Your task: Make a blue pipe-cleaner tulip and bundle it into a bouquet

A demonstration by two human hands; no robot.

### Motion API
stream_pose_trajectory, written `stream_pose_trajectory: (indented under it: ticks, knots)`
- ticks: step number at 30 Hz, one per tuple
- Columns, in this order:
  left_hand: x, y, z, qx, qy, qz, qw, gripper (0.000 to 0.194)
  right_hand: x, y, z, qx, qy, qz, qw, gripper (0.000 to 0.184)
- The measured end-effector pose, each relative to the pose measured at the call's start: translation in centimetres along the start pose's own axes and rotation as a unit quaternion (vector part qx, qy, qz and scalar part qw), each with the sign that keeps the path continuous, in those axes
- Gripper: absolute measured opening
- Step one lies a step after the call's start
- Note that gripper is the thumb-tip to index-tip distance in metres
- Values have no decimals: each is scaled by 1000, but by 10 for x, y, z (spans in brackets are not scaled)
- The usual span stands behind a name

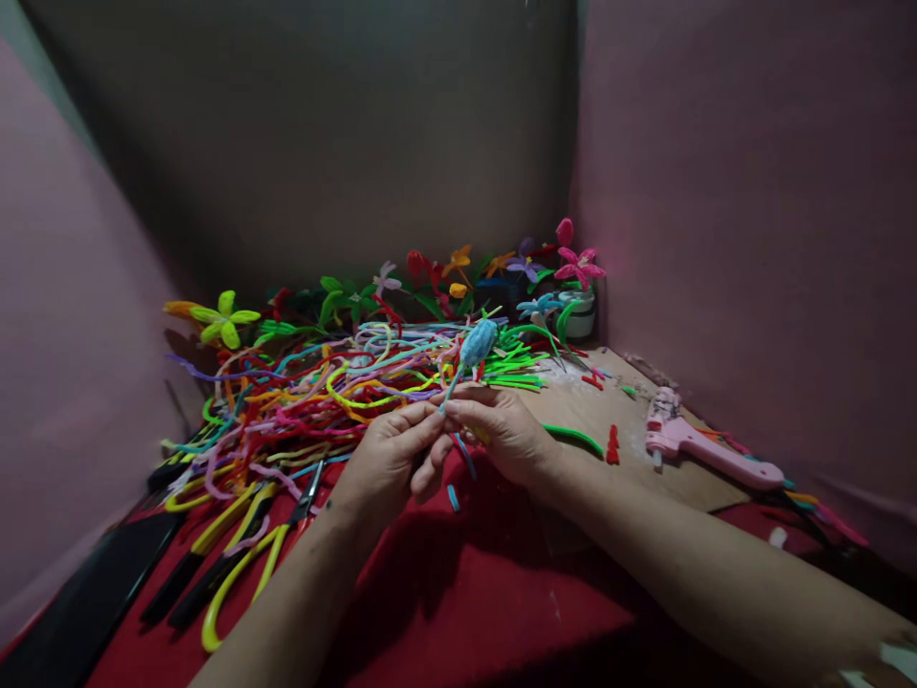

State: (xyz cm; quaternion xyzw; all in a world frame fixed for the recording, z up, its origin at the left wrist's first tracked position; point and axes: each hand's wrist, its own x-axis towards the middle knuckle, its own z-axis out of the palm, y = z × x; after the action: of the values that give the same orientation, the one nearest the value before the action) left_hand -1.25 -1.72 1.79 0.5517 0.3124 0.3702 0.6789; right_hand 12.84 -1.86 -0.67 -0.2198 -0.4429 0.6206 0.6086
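Note:
A light-blue pipe-cleaner flower bud [478,342] stands tilted at the top of a thin blue stem. My left hand [401,449] pinches the low part of that stem between thumb and forefinger, its other fingers curled. From the other side my right hand [501,430] closes on the same stem, fingertips touching those of the left. Below the hands a length of blue pipe cleaner [465,457] hangs down, and a short blue offcut [454,498] lies on the red cloth [487,583]. Some of the right fingers are hidden behind the hand.
A tangled heap of coloured pipe cleaners [287,411] lies behind and left. Scissors [250,564] and yellow-black pliers [215,545] rest at the left. A pink glue gun [706,449] lies on cardboard [645,478] at right. Finished flowers [579,267] line the back wall.

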Motion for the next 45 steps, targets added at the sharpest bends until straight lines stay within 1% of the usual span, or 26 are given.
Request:
stream_pose_trajectory:
  ticks: [4, 6, 7, 9, 11, 12, 13, 14, 16, 18, 19, 20, 21, 22, 26, 28, 29, 31, 32, 34, 37, 40, 42, 43, 44, 45]
  knots:
    - [1, -2, -4, -76, -47, -14, 996, 14, 2, 1, -1, 28, -25, 1, 999, 8]
    - [2, -2, -7, -85, -68, -25, 994, 14, 2, 1, -1, 37, -31, 17, 999, 9]
    - [2, -1, -7, -80, -74, -30, 994, 15, 2, 0, 0, 43, -24, 24, 999, 9]
    - [1, 1, -5, -32, -65, -26, 997, 18, 2, 0, 0, 56, 7, 28, 998, 8]
    - [0, 2, -1, 75, -21, 11, 997, 23, 1, -2, 2, 61, 40, 24, 997, 7]
    - [0, 3, 1, 140, 11, 39, 989, 24, 1, -2, 2, 59, 56, 23, 996, 7]
    - [-1, 2, 3, 209, 44, 70, 974, 22, 1, -3, 3, 57, 71, 25, 996, 8]
    - [-1, 1, 5, 274, 75, 103, 953, 19, 1, -3, 4, 57, 84, 28, 994, 8]
    - [-1, -3, 7, 387, 128, 166, 898, 15, 0, -3, 5, 60, 105, 37, 992, 11]
    - [-1, -8, 7, 464, 162, 213, 844, 12, 0, -2, 7, 60, 106, 39, 992, 13]
    - [-1, -10, 6, 482, 171, 225, 829, 12, 0, -1, 7, 56, 100, 35, 993, 13]
    - [-1, -11, 5, 485, 175, 228, 826, 14, 0, -1, 7, 49, 92, 30, 994, 14]
    - [-1, -12, 5, 475, 175, 224, 833, 16, 0, 0, 7, 42, 84, 24, 995, 14]
    - [-1, -12, 5, 455, 173, 216, 846, 17, -1, 0, 7, 34, 72, 18, 997, 14]
    - [-1, -7, 7, 326, 175, 168, 914, 13, -2, 0, 6, 8, 0, -5, 1000, 11]
    - [-1, -4, 9, 257, 163, 141, 942, 13, -2, -1, 5, -6, -25, -15, 1000, 12]
    - [-1, -2, 9, 218, 151, 123, 956, 14, -2, -1, 5, -11, -24, -15, 1000, 13]
    - [-1, 1, 9, 134, 116, 84, 981, 15, -2, -1, 5, -10, -4, 1, 1000, 14]
    - [-1, 1, 8, 87, 95, 65, 989, 15, -2, -1, 4, -4, 9, 11, 1000, 15]
    - [-1, 2, 5, 5, 48, 34, 998, 14, -1, -1, 4, 14, 26, 31, 999, 16]
    - [0, 1, -4, -67, -19, -7, 998, 14, 0, -1, 2, 35, 18, 54, 998, 17]
    - [1, 1, -10, -77, -56, -40, 995, 14, 1, 1, 0, 35, 0, 58, 998, 15]
    - [1, 1, -8, -32, -49, -38, 998, 16, 1, 1, 0, 37, 1, 44, 998, 11]
    - [1, 2, -6, 15, -30, -23, 999, 18, 1, 2, 0, 42, 12, 36, 998, 9]
    - [1, 1, -3, 78, 3, 4, 997, 19, 1, 2, 0, 48, 28, 30, 998, 8]
    - [1, 0, 0, 153, 43, 42, 986, 19, 1, 2, 1, 53, 47, 26, 997, 8]
